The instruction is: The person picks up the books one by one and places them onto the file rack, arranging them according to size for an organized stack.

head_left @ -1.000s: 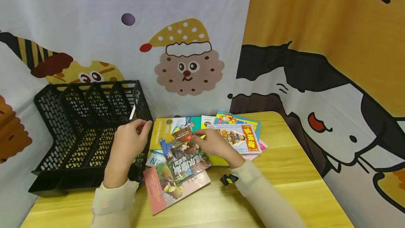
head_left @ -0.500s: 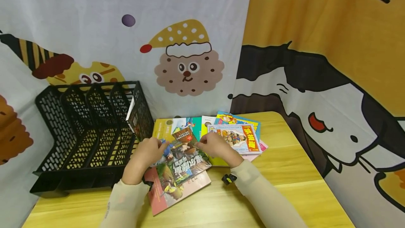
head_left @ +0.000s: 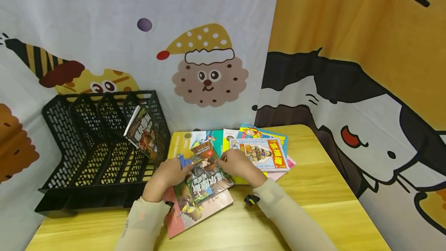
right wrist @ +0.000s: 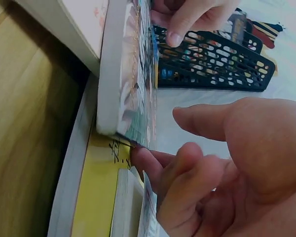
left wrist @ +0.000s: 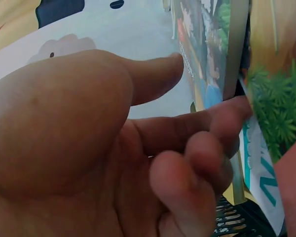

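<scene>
From where I stand, the bench (head_left: 313, 208) ends at its far side against a printed cloth (head_left: 115, 42), and the books lie close to this edge. The room for moving is wider toward the right and near sides, where the bare wood continues; at the left it is narrow, because a black rack (head_left: 97, 198) stands just beside the left grip (head_left: 170, 173), and one dark book (head_left: 143, 133) leans inside its rightmost compartment. The comic book (head_left: 209, 175) lies between the two hands, tilted a little, on top of a pink book (head_left: 195, 214) and other books. The left grip is at its left side, thumb apart from the fingers, with a fingertip reaching behind the book's edge. The right grip (head_left: 240, 165) is at the right edge; here also the thumb is apart, and a fingertip touches under the corner. Neither is clamped on it. The comic book has big white Chinese characters, upside down in the head view, which I cannot read surely. To the right, a light-blue book (head_left: 261, 154) carries yellow characters on a red strip. The yellow book (right wrist: 96, 182) below shows small black characters, and a white cover (left wrist: 269, 182) has a large teal letter, maybe N.
</scene>
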Tool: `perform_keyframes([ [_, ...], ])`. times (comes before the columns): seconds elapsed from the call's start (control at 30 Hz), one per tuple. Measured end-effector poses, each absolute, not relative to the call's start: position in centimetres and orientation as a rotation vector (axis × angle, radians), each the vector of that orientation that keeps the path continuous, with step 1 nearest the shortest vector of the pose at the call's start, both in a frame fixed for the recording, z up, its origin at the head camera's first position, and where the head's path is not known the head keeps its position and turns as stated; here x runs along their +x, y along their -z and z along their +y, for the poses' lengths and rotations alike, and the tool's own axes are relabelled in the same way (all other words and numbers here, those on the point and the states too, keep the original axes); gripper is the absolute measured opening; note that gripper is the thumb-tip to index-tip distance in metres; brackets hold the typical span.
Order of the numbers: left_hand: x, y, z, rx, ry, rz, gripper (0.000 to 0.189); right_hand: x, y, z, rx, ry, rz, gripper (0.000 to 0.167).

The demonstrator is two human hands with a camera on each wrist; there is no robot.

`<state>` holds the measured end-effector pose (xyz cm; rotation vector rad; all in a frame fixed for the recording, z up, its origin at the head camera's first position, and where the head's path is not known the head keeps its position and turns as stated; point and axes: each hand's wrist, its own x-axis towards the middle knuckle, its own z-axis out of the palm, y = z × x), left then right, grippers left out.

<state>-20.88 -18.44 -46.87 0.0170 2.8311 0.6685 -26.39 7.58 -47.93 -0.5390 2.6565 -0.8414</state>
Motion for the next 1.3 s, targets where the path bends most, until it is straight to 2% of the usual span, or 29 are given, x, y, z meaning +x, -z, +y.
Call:
perform_keyframes([
  [0.23,-20.9,47.2,-18.4,-0.036,-0.643,2.801,0.042,-26.5,48.4,7.6,-0.425,0.998,2.482,0.04],
  [0.63,-21.1,47.4,-18.0,-0.128,-0.677,2.792,0.044,-26.3,48.5,6.8,-0.361,1.006,2.466,0.045],
  [0.93,-20.9,46.9,-18.4,-0.144,-0.847,2.801,0.057,-26.5,48.7,7.2,-0.353,1.141,2.36,0.036],
  [1.17,-20.9,45.7,-18.2,-0.092,-1.024,2.775,0.034,-27.4,48.7,8.1,-0.403,1.213,2.279,0.036],
  [1.3,-21.0,44.8,-18.1,-0.064,-1.046,2.823,0.029,-27.8,48.4,8.9,-0.46,1.216,2.276,0.036],
])
